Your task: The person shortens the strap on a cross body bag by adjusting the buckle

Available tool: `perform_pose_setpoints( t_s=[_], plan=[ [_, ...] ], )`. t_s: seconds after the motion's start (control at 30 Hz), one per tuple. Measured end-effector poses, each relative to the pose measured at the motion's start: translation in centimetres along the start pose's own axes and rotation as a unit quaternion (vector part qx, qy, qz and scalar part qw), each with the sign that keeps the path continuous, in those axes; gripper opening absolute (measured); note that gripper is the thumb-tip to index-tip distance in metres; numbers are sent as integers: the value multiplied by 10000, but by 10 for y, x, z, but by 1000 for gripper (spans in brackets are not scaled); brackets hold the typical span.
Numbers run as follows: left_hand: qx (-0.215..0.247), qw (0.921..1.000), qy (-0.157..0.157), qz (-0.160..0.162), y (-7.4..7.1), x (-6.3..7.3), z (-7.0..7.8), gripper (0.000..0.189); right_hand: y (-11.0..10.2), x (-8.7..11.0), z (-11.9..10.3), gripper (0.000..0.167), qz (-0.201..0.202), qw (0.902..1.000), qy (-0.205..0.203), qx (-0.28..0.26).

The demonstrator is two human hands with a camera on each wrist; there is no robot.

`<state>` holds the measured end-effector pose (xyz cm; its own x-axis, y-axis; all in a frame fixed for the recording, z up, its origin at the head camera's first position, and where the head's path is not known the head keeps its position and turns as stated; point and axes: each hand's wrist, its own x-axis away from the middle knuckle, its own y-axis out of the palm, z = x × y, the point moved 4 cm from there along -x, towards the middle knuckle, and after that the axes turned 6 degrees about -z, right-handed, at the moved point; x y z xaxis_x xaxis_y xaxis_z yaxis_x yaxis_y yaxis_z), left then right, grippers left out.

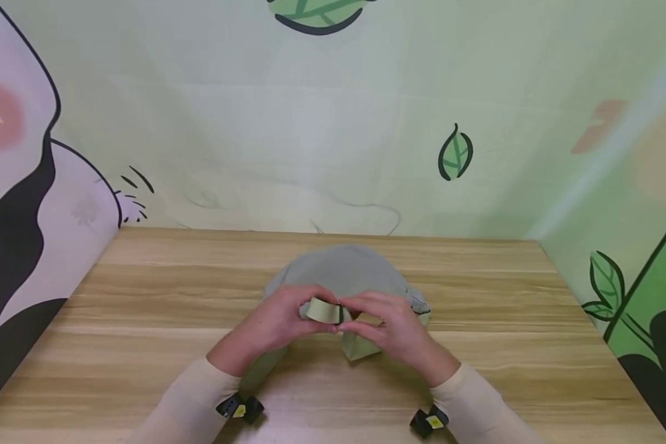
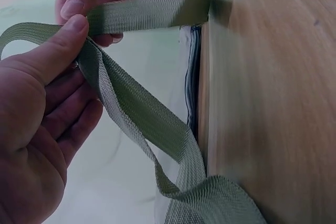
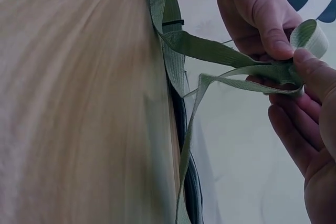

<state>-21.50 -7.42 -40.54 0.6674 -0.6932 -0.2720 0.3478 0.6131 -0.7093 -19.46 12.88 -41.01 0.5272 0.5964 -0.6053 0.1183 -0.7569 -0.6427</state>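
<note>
An olive-green webbing strap (image 1: 323, 311) is held up between my two hands, folded into a small loop. My left hand (image 1: 283, 317) pinches it between thumb and fingers; in the left wrist view that thumb (image 2: 73, 30) presses on the strap. From the other side, my right hand (image 1: 391, 324) pinches the strap close to the left fingertips. A narrow dark band (image 1: 341, 313) crosses the strap between the hands. Lengths of strap (image 2: 142, 108) hang down, partly twisted. Behind the hands lies a rounded grey fabric piece (image 1: 341, 268), its near part hidden by them.
The wood-grain table (image 1: 161, 345) bears the grey fabric. Behind it stands a pale green wall covering (image 1: 244, 135) with printed leaves and a cartoon figure. Small black devices (image 1: 250, 409) sit at both wrists.
</note>
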Motion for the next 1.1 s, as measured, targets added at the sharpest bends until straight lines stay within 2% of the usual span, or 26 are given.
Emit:
perform_pose_setpoints(
  t_s=[0.13,0.33,0.47,0.57,0.7,0.93,1.1],
  plan=[
    [-79,9999,74,-6,1,-1,0,36,0,0,1,39,-170,9990,366,-208],
    [145,9998,-83,-52,3,1,-2,37,-1,1,4,31,-393,9895,1247,-623],
    [58,9997,-239,-79,4,1,-3,33,-3,3,5,30,-364,9828,1669,-704],
    [-110,9996,-237,-122,5,1,-4,27,-4,4,6,31,-370,9818,1741,-656],
    [-237,9996,-61,-108,5,1,-2,23,-2,3,7,33,-416,9805,1761,-761],
    [-164,9996,230,-67,6,-2,1,24,-3,1,6,35,-458,9792,1772,-881],
    [-128,9999,65,-2,4,2,-3,17,-4,4,8,33,-469,9754,1991,-816]
  ],
)
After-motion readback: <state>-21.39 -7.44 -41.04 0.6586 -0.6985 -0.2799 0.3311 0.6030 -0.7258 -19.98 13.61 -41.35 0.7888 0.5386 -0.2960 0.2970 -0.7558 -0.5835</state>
